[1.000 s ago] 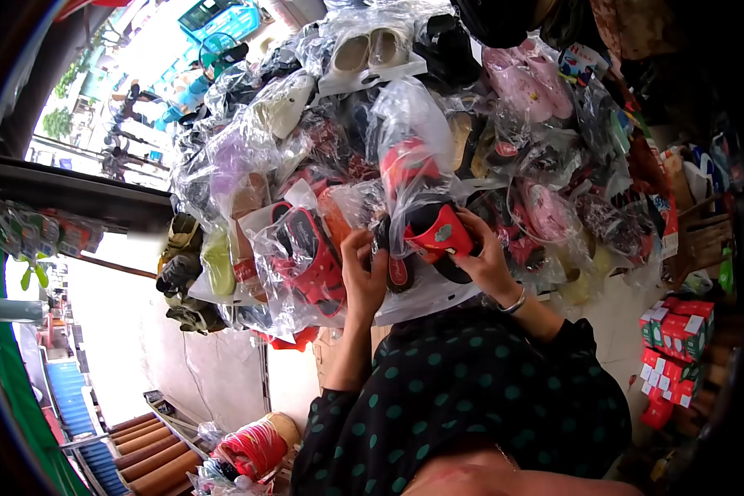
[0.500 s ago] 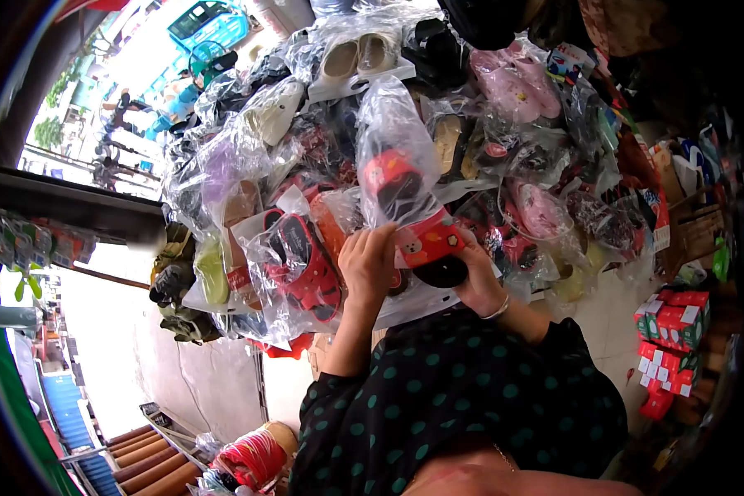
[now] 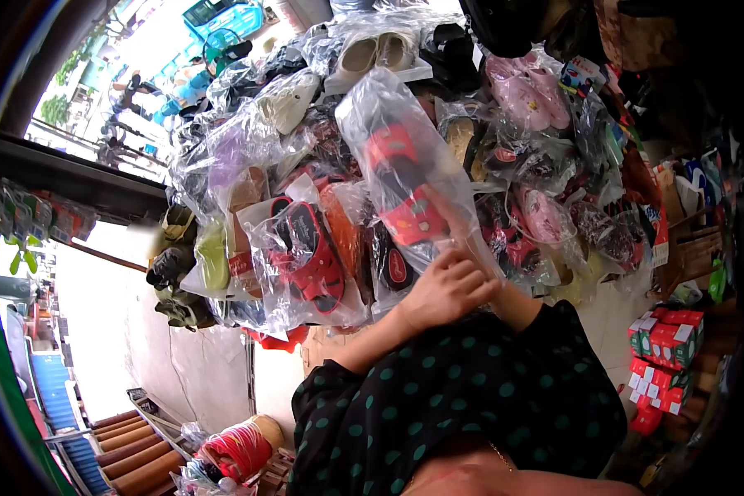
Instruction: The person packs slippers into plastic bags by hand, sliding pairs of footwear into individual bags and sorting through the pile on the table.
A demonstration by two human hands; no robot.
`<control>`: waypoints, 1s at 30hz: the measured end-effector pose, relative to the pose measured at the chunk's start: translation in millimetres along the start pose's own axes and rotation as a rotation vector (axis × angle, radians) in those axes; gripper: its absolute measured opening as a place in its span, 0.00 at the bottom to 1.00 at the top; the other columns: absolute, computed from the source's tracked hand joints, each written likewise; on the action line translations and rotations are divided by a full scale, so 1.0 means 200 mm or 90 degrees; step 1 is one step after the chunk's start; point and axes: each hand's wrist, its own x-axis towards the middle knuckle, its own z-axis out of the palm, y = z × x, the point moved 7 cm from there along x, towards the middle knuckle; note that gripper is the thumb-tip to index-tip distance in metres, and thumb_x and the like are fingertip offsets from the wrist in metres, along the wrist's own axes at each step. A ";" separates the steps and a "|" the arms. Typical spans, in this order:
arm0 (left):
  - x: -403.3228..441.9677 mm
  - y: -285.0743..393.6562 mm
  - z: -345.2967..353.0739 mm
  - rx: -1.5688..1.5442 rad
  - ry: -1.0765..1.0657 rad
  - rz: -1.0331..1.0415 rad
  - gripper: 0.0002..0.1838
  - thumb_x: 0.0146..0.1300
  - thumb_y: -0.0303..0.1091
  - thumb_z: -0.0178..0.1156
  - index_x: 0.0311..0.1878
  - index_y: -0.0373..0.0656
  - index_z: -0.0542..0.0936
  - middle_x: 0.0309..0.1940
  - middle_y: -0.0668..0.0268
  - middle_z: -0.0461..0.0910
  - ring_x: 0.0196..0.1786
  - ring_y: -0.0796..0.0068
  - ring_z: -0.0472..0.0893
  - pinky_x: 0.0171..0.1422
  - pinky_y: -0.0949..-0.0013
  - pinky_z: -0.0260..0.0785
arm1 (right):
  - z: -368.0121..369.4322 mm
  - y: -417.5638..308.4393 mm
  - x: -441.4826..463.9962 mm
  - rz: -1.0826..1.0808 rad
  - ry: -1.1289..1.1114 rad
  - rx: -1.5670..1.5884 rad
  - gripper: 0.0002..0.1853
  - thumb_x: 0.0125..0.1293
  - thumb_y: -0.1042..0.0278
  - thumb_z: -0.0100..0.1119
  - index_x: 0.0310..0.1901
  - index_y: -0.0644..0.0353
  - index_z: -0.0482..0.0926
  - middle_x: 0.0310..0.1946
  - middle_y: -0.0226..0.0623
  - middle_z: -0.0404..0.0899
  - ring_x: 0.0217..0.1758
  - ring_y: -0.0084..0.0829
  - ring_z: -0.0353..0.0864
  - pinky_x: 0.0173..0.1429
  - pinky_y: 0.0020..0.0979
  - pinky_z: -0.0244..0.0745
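A pair of red and black slippers with small printed figures on the straps lies inside a clear plastic bag, held up over the pile. My left hand is closed on the bag's near, open end, its fingers bunched over my right forearm. Up inside the bag reaches my right hand, seen blurred through the plastic beside the nearer red strap. Its fingers are too indistinct to show whether they grip the slipper. Left of the bag, a red clog lies in its own clear wrapping.
Bagged shoes are heaped all around, with pink clogs at back right and beige shoes at the back. Red boxes are stacked at right. A spool of red cord stands at lower left, near brown rolls.
The nearer slipper has gone deeper into the bag. My left hand has crossed rightward to the bag's opening, and my right hand has moved from outside to within the plastic.
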 end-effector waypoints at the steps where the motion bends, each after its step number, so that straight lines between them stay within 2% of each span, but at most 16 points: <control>1: 0.01 0.03 0.03 0.031 -0.045 0.018 0.11 0.48 0.34 0.57 0.38 0.50 0.77 0.27 0.73 0.71 0.37 0.73 0.75 0.49 0.66 0.66 | 0.00 -0.01 0.00 -0.052 -0.023 -0.076 0.27 0.66 0.68 0.52 0.66 0.62 0.61 0.63 0.45 0.63 0.67 0.33 0.61 0.70 0.34 0.55; 2: 0.02 -0.03 -0.02 0.025 0.043 -0.043 0.10 0.46 0.29 0.60 0.36 0.50 0.78 0.25 0.74 0.71 0.33 0.76 0.75 0.45 0.68 0.67 | 0.01 0.03 0.00 -0.056 -0.025 -0.078 0.27 0.66 0.68 0.52 0.66 0.62 0.61 0.63 0.45 0.63 0.67 0.33 0.61 0.70 0.34 0.55; 4: 0.00 -0.13 -0.07 0.025 0.065 -0.135 0.11 0.44 0.29 0.61 0.35 0.49 0.78 0.23 0.73 0.71 0.32 0.75 0.76 0.47 0.68 0.67 | 0.08 0.24 -0.03 0.111 0.025 0.794 0.27 0.65 0.73 0.54 0.65 0.63 0.61 0.63 0.43 0.64 0.67 0.30 0.62 0.70 0.31 0.56; 5: -0.01 -0.15 -0.05 0.015 0.060 -0.164 0.12 0.44 0.29 0.62 0.35 0.48 0.77 0.23 0.72 0.72 0.32 0.74 0.76 0.48 0.68 0.67 | 0.07 0.20 -0.02 0.114 0.026 0.792 0.27 0.65 0.73 0.54 0.65 0.63 0.61 0.63 0.43 0.64 0.67 0.30 0.62 0.70 0.31 0.56; 7: 0.00 0.01 0.07 -0.215 -0.008 -0.037 0.11 0.45 0.29 0.61 0.36 0.47 0.77 0.24 0.72 0.72 0.33 0.72 0.77 0.50 0.66 0.67 | 0.04 0.09 0.05 0.207 0.021 0.406 0.28 0.65 0.73 0.54 0.66 0.62 0.60 0.62 0.40 0.65 0.65 0.28 0.64 0.68 0.29 0.58; 8: 0.01 0.15 0.10 -0.247 -0.046 0.043 0.11 0.46 0.31 0.61 0.36 0.47 0.77 0.24 0.71 0.72 0.33 0.71 0.77 0.51 0.65 0.67 | 0.03 0.07 0.07 0.174 0.016 0.323 0.28 0.66 0.72 0.53 0.66 0.62 0.59 0.63 0.40 0.64 0.66 0.29 0.63 0.69 0.30 0.58; 12: -0.02 0.08 0.03 -0.177 0.051 -0.066 0.12 0.48 0.31 0.68 0.37 0.48 0.78 0.20 0.72 0.70 0.27 0.71 0.74 0.48 0.67 0.68 | 0.14 0.19 0.12 0.077 0.003 0.518 0.28 0.68 0.71 0.49 0.68 0.62 0.55 0.65 0.41 0.60 0.69 0.30 0.58 0.70 0.31 0.56; 15: -0.14 0.02 0.00 -0.033 0.057 -0.164 0.25 0.41 0.33 0.71 0.47 0.48 0.79 0.31 0.69 0.73 0.40 0.66 0.73 0.57 0.57 0.61 | 0.21 0.28 0.13 0.060 -0.008 0.653 0.29 0.69 0.70 0.47 0.69 0.63 0.52 0.67 0.42 0.57 0.71 0.31 0.55 0.72 0.33 0.54; 16: -0.23 -0.02 0.05 0.002 0.003 -0.205 0.33 0.37 0.33 0.71 0.53 0.48 0.76 0.39 0.65 0.72 0.47 0.62 0.71 0.60 0.52 0.57 | 0.23 0.29 0.12 0.053 -0.013 0.672 0.29 0.70 0.70 0.46 0.70 0.63 0.51 0.68 0.42 0.56 0.71 0.31 0.54 0.72 0.33 0.54; 17: -0.30 -0.07 0.07 0.051 0.016 -0.256 0.35 0.35 0.29 0.69 0.55 0.47 0.74 0.42 0.62 0.71 0.49 0.60 0.70 0.61 0.53 0.57 | 0.25 0.32 0.13 0.043 -0.015 0.689 0.29 0.70 0.69 0.45 0.70 0.63 0.50 0.69 0.42 0.55 0.72 0.31 0.53 0.72 0.34 0.53; 21: -0.50 -0.24 0.05 0.116 0.148 -0.433 0.32 0.41 0.22 0.65 0.57 0.44 0.73 0.46 0.59 0.72 0.52 0.57 0.70 0.59 0.57 0.60 | 0.32 0.39 0.15 0.099 -0.020 0.813 0.30 0.72 0.69 0.42 0.71 0.63 0.47 0.70 0.43 0.53 0.74 0.32 0.50 0.74 0.35 0.50; 23: -0.59 -0.27 0.01 0.131 0.197 -0.491 0.32 0.44 0.20 0.62 0.58 0.43 0.72 0.48 0.59 0.72 0.52 0.58 0.71 0.58 0.59 0.61 | 0.18 0.25 0.01 -0.134 0.018 0.161 0.30 0.70 0.69 0.47 0.70 0.64 0.51 0.69 0.43 0.55 0.73 0.33 0.54 0.73 0.35 0.51; 25: -0.65 -0.29 -0.02 0.053 0.227 -0.569 0.28 0.47 0.20 0.61 0.56 0.41 0.72 0.46 0.58 0.75 0.48 0.58 0.74 0.51 0.62 0.67 | 0.13 0.22 -0.24 -0.164 -0.081 -0.032 0.29 0.66 0.72 0.53 0.67 0.63 0.58 0.66 0.44 0.61 0.70 0.35 0.60 0.71 0.35 0.55; 27: -0.70 -0.31 -0.03 0.001 0.200 -0.627 0.23 0.51 0.23 0.62 0.53 0.41 0.73 0.30 0.63 0.78 0.34 0.64 0.78 0.42 0.63 0.70 | 0.07 0.17 -0.44 0.004 -0.350 0.049 0.30 0.60 0.79 0.58 0.64 0.64 0.62 0.61 0.48 0.66 0.64 0.38 0.67 0.64 0.34 0.64; 28: -0.73 -0.31 -0.03 -0.014 0.168 -0.676 0.21 0.51 0.23 0.62 0.51 0.42 0.73 0.28 0.63 0.77 0.33 0.63 0.78 0.41 0.63 0.70 | -0.01 0.11 -0.44 0.013 -0.339 0.041 0.30 0.60 0.79 0.58 0.64 0.64 0.62 0.61 0.48 0.66 0.64 0.38 0.67 0.64 0.34 0.64; 30: -0.73 -0.31 -0.06 0.004 0.072 -0.736 0.14 0.52 0.25 0.60 0.43 0.42 0.74 0.25 0.61 0.75 0.31 0.59 0.77 0.39 0.61 0.69 | -0.10 0.13 -0.54 0.286 -0.474 0.208 0.27 0.59 0.76 0.60 0.60 0.62 0.66 0.56 0.46 0.69 0.59 0.35 0.71 0.58 0.34 0.68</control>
